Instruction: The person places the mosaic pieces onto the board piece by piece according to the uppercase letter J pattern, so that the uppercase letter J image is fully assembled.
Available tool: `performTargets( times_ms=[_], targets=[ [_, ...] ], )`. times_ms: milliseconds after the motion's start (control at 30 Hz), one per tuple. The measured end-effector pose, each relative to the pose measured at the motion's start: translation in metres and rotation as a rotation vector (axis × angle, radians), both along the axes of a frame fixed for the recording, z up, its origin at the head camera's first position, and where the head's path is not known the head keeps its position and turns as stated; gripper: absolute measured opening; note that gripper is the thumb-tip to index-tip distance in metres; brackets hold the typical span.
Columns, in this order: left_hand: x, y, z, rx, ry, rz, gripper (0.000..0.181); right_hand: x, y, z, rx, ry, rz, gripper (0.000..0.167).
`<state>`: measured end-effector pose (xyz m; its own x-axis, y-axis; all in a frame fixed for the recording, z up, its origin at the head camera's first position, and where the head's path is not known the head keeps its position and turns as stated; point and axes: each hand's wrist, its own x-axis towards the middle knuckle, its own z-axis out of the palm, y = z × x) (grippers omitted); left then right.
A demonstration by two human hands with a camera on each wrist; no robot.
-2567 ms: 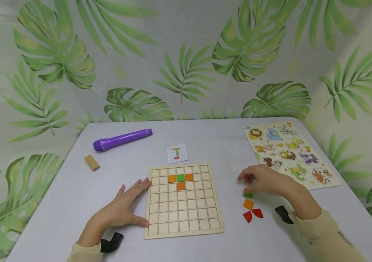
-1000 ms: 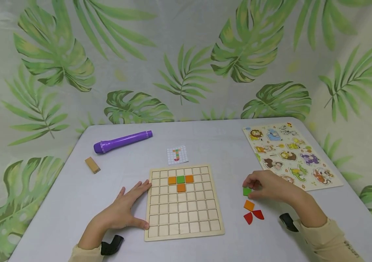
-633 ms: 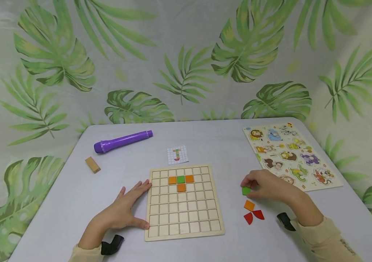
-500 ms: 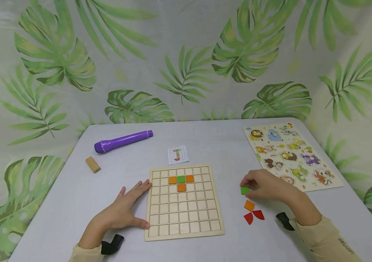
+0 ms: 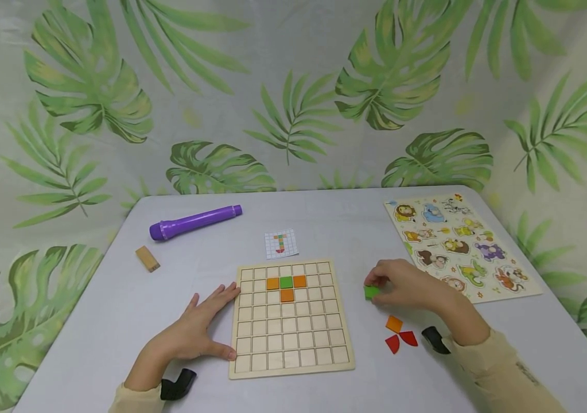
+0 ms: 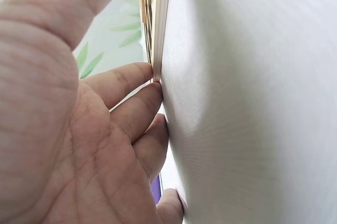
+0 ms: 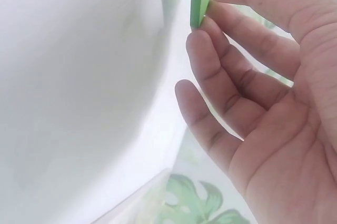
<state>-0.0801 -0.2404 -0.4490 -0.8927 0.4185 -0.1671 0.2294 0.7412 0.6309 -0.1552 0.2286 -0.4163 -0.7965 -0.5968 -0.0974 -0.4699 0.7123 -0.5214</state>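
Observation:
My right hand pinches a green square tile between thumb and fingertips, to the right of the wooden grid board. In the right wrist view the green tile stands on edge in that pinch. Three orange tiles, one of them the lower orange tile, and one green tile sit in cells of the board, forming a T. My left hand lies with fingers spread, thumb and fingertips touching the board's left edge. In the left wrist view its fingers meet the board's side.
An orange square and two red quarter-round tiles lie right of the board. Behind it is a pattern card. A purple microphone and a small wooden block lie at left; an animal puzzle board lies at right.
My right hand has picked up the green tile from beside the loose pieces and carried it left toward the board. The left hand stays in place.

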Motion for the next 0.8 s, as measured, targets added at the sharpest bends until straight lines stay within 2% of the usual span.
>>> performTargets(
  times_ms=[267,800],
  targets=[
    [0.001,0.000,0.001,-0.003,0.005,-0.001,0.129,-0.008,-0.019,0.001,-0.037,0.022,0.057,0.018],
    [0.000,0.000,0.000,-0.001,0.017,-0.006,0.129,-0.021,-0.062,0.006,-0.017,0.000,0.127,0.015]
  ],
)
